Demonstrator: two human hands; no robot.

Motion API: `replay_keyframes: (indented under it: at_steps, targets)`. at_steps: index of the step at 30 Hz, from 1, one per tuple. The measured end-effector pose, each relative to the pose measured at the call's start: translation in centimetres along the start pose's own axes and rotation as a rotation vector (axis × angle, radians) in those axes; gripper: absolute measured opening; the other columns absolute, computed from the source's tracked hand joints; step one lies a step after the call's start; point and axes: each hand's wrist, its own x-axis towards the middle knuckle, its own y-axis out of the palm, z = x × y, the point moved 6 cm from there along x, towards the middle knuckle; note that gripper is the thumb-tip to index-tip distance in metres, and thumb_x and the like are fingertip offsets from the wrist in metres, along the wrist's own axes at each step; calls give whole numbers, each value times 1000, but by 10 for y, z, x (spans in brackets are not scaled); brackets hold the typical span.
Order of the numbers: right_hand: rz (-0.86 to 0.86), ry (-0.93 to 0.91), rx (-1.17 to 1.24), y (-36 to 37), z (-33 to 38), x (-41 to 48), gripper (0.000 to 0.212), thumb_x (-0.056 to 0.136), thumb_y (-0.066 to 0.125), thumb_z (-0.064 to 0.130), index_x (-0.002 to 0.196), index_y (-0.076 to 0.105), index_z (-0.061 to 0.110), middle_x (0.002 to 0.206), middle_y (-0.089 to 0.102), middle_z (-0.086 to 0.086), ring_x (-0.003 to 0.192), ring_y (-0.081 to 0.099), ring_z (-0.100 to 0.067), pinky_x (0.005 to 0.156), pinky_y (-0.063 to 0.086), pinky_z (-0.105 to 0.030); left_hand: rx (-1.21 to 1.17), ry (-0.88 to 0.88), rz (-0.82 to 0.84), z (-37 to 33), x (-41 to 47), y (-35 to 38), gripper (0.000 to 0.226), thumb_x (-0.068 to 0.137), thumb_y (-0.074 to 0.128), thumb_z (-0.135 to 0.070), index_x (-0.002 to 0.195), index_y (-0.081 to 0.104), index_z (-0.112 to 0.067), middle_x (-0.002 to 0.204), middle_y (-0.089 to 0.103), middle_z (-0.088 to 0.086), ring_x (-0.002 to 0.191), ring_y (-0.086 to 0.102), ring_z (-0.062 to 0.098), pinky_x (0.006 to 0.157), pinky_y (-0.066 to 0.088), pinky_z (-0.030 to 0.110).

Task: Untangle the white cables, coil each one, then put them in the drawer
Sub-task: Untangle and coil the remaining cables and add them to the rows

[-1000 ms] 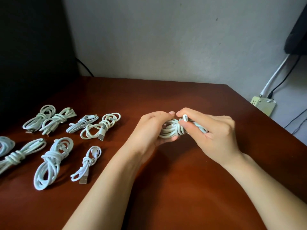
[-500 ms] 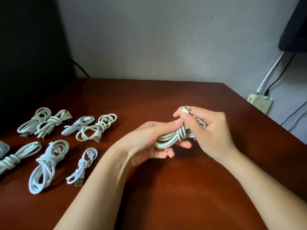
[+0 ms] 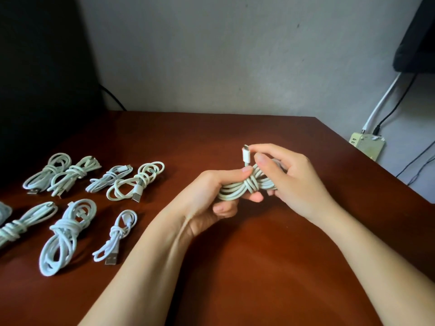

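Above the middle of the desk (image 3: 259,267), your two hands hold one cable (image 3: 237,189) up in the air between them. A second ago the plug sat low, close against the loops. Now the plug (image 3: 245,157) stands straight up, because your right hand (image 3: 299,182) has lifted it. Your left hand (image 3: 207,201) has turned palm up under the loops.

The left hand curls round the loops, with its thumb pressed on top. The right hand pinches the plug with its fingertips. The tail is wound round the middle of the loops, so I think this cable is nearly tied and only the end needs tucking in.

The other coils (image 3: 68,234) lie on the desk, well off to your left. No drawer shows yet, so none are put away
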Motion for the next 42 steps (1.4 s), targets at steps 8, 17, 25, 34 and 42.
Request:
replay_keyframes:
  at_steps: [8,17,25,34,42]
  targets:
    - [241,90,64,3,-6,0,43,80,56,31,123,55,34,89,64,12,74,57,-6,59,46,-23,-357,-103,91,7,4,-6,25,78,52,-24,80,64,-1,58,55,14,21,25,2,29,16,12]
    - [302,124,354,13,-10,-2,49,76,53,11,119,59,32,99,65,0,97,60,-10,83,47,-21,-303,-139,159,9,3,0,24,78,54,-25,77,68,-7,58,53,14,22,25,2,31,15,12]
    - [193,70,189,7,-8,1,41,74,60,13,115,59,23,88,66,-5,82,62,-10,72,50,-20,-298,-145,133,10,3,-1,21,77,54,-23,84,59,-4,57,53,13,22,25,2,29,17,12]
    - [14,-11,-66,-11,-8,2,32,65,81,29,90,62,24,88,70,6,86,68,-14,74,57,-28,-176,-81,41,7,5,-9,20,75,55,-22,82,55,-3,57,57,14,23,23,3,31,20,13]
    - [-72,14,-48,-16,-15,3,29,59,76,42,73,66,18,78,74,2,70,71,-12,63,56,-23,-111,-40,-66,5,4,-11,16,87,50,-17,84,59,-4,58,62,13,26,20,4,40,15,18]
